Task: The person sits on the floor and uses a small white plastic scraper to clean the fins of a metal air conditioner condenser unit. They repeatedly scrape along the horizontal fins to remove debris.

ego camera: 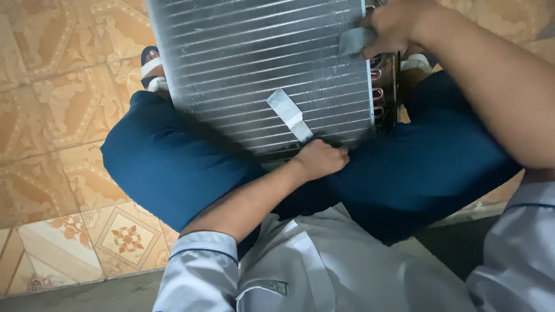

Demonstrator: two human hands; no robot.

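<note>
I wear a pale grey-white short-sleeved shirt (324, 266), its cloth a little shiny and creased. Each sleeve ends in a cuff edged with a thin dark line: the left sleeve (199, 271) shows it plainly, and the right sleeve (523, 242) has the same trim. A small stitched patch sits on the chest of the shirt, low in view. My trousers (167, 167) are deep navy blue, plain and loose over both knees. On my foot is a dark sandal (151, 68) with broad white straps.
</note>
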